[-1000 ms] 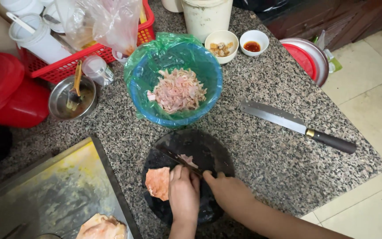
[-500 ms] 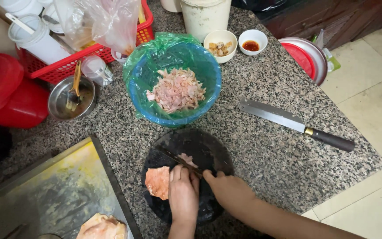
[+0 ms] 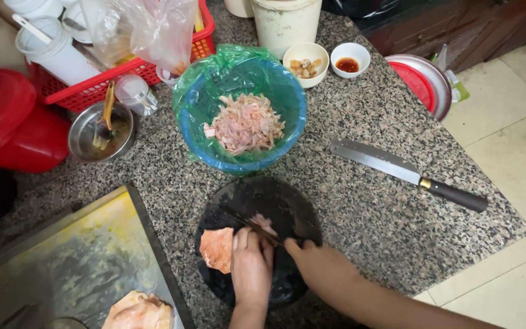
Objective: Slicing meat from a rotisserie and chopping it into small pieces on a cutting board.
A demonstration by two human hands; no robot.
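Note:
On a round black cutting board (image 3: 287,207) lies a slab of pink raw meat (image 3: 217,248). My left hand (image 3: 251,265) presses down on the meat's right edge. My right hand (image 3: 321,265) grips a small dark knife (image 3: 248,222) whose blade lies across the board just beyond my left fingers, beside a few cut slices (image 3: 264,222). A blue bowl lined with a green plastic bag (image 3: 241,109) stands behind the board and holds a heap of sliced meat (image 3: 245,125).
A big cleaver (image 3: 406,173) lies on the granite counter to the right. Two small sauce bowls (image 3: 327,58), a red-lidded plate (image 3: 421,85), a red basket (image 3: 117,55), a metal bowl with a brush (image 3: 101,131) and a yellow tray (image 3: 68,262) with more meat (image 3: 141,311) surround the board.
None beyond a slight shift of the knife hand; both hands stay at the meat on the board.

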